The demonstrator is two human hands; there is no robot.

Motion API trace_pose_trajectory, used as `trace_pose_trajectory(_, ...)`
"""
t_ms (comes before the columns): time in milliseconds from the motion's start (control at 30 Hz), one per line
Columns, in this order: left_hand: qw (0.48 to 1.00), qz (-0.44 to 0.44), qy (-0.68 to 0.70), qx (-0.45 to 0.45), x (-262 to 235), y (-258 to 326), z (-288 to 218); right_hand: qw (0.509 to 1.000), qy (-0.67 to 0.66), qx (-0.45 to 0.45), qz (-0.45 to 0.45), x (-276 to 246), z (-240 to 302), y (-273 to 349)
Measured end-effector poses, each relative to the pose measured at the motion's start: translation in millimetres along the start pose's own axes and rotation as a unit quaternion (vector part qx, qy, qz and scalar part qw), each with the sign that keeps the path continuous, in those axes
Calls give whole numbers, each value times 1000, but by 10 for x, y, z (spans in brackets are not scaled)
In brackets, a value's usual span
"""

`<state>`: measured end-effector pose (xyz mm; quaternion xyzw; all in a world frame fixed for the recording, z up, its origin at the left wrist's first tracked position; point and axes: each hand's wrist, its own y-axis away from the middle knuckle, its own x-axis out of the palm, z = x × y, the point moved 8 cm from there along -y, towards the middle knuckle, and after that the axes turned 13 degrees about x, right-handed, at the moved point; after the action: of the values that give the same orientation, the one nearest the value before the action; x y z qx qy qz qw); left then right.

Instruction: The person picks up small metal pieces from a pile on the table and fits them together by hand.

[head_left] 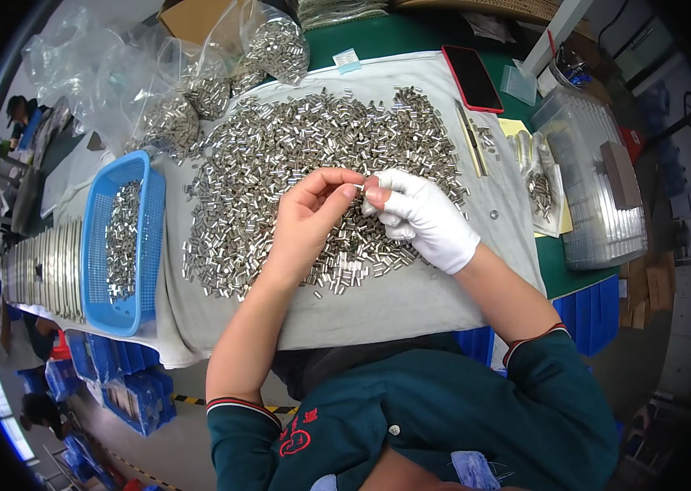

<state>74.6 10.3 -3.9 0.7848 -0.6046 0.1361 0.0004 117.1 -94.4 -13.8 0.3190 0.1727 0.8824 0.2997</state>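
Note:
Over the heap of small shiny metal cylinders (280, 164), my two hands meet fingertip to fingertip. My left hand (319, 209) is bare, its thumb and forefinger closed in a pinch. A white glove with bare thumb and finger tips covers my right hand (419, 214), whose fingers are also curled closed. Between the fingertips shows a bright sliver of a small metal piece (358, 187), mostly hidden by the fingers. The heap spreads over a pale grey cloth (501, 262) on the table.
To the left stands a blue plastic basket (152, 245) with more cylinders, beside a row of metal strips (47, 270). Clear bags of cylinders (278, 51) lie at the back. On the right are a red-edged phone (474, 78), tweezers (471, 141) and stacked clear trays (599, 196).

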Motion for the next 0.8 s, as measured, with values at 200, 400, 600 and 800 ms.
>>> trace_pose_trajectory(200,994,-33,-39,101,0,16,-51,1000,1,-24,-7,-10,9,-12)
trace_pose_trajectory(400,931,-9,-284,230,91,48,-322,999,-26,-18,-4,-10,-21,-35)
trace_pose_trajectory(600,896,-10,-342,283,134,78,-432,997,-64,-2,35,59,-45,-35)
trace_pose_trajectory(800,890,12,-348,295,151,86,-390,991,-115,-17,64,84,-24,-21)
